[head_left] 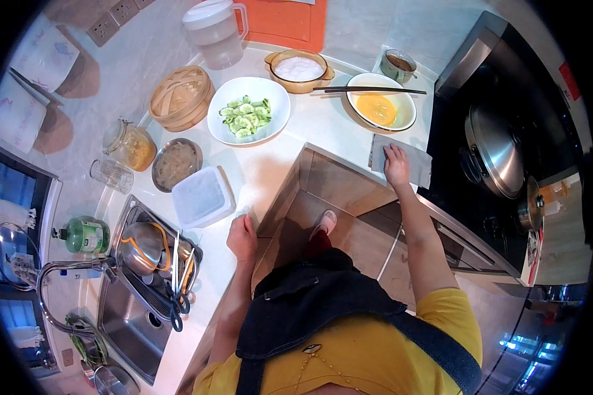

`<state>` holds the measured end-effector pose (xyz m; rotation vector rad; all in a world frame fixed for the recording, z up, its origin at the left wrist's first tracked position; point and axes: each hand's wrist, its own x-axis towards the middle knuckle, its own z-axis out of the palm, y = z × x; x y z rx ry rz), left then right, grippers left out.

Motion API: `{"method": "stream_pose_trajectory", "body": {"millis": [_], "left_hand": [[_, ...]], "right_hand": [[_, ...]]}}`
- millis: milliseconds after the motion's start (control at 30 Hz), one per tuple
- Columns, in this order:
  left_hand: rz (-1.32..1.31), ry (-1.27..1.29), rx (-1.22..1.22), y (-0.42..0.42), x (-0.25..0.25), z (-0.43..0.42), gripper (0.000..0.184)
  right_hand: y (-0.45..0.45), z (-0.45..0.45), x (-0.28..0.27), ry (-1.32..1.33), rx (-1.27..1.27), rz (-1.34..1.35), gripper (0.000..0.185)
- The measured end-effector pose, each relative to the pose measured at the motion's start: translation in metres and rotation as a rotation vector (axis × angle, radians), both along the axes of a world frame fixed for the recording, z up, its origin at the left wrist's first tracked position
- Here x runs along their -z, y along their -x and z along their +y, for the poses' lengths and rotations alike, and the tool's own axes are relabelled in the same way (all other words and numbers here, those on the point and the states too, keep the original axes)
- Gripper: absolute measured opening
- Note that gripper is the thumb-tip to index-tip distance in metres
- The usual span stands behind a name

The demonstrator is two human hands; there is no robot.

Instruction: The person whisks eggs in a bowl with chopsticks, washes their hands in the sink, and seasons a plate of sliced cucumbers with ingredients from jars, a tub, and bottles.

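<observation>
A grey cloth (418,166) lies flat on the counter, just on the near side of the egg bowl (407,106), its long axis running sideways, one end pointing toward the stove (447,141) at the bowl's right. The right hand (396,164) rests on it palm down, fingers extended. Chopsticks (349,89) lie across the bowl. Left of it stands a white dish (281,112) of sliced cucumber (245,117); farther left and nearer, beside a plastic container (203,197), the left hand (242,238) is loosely curled; whether it grips anything, I cannot tell.
</observation>
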<state>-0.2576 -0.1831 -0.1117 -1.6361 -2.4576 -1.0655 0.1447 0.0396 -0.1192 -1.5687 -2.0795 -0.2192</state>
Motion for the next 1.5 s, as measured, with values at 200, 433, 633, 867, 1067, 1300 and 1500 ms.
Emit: {"method": "stream_pose_trajectory", "body": {"millis": [200, 433, 633, 867, 1067, 1300, 1500], "left_hand": [[-0.004, -0.01, -0.014, 0.001, 0.002, 0.001, 0.017], [-0.043, -0.032, -0.019, 0.0, -0.001, 0.001, 0.015], [-0.04, -0.023, -0.038, -0.001, -0.002, 0.0, 0.015], [-0.017, -0.038, -0.085, 0.0, 0.0, 0.0, 0.015], [-0.067, 0.017, -0.056, 0.001, 0.0, -0.001, 0.016], [-0.107, 0.029, -0.08, 0.004, -0.008, -0.001, 0.017], [-0.199, -0.051, -0.002, 0.01, -0.008, -0.015, 0.019]], "right_hand": [[0.001, 0.0, 0.0, -0.04, -0.042, 0.028, 0.034], [0.0, 0.001, 0.0, -0.022, -0.034, 0.019, 0.034], [-0.003, 0.001, 0.003, 0.004, -0.049, 0.037, 0.038], [-0.003, 0.001, 0.004, 0.041, -0.057, 0.004, 0.036], [-0.005, 0.003, 0.004, 0.009, -0.171, -0.042, 0.036], [0.011, -0.007, 0.014, 0.003, -0.328, 0.278, 0.03], [0.179, -0.107, 0.012, 0.228, -0.635, 0.631, 0.025]]}}
